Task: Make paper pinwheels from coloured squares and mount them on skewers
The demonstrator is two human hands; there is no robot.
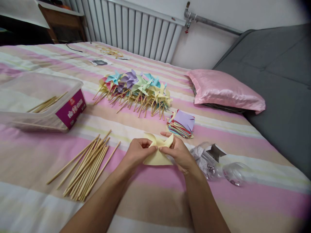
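Note:
A pale yellow paper pinwheel piece (157, 158) is held between both hands above the striped bedspread, some of its corners curled in toward the middle. My left hand (139, 150) pinches its left side, thumb near the centre. From the other side my right hand (178, 152) grips the paper, its thumb almost meeting the left one. Just beyond the right hand lies a stack of coloured paper squares (183, 121), purple on top. Loose wooden sticks (87, 168) lie left of my left hand. A clear plastic cup (234, 173) with small shiny bits sits at the right.
Finished pinwheels on sticks (136, 85) lie in a row farther back. At the left stands a clear plastic box (73, 90) with more sticks. Beside the cup is a crumpled clear bag with a small box (209, 157). A pink pillow (225, 89) leans by the grey headboard (274, 71).

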